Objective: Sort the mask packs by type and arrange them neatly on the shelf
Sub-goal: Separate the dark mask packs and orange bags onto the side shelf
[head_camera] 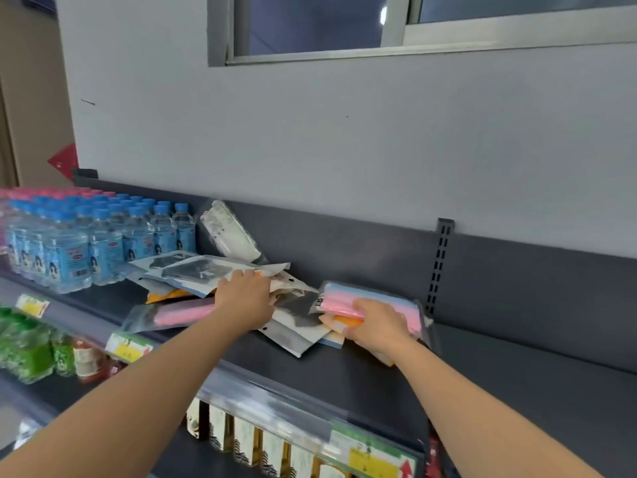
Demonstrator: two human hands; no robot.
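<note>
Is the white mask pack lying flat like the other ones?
No, the white mask pack stands tilted, leaning against the shelf's dark back panel behind the pile.

One white pack, two pink packs, two orange packs, at least three black packs

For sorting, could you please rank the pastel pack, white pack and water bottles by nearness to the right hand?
1. pastel pack, held by the right hand.
2. white pack, leaning at the back, leftward.
3. water bottles, far left.
</note>
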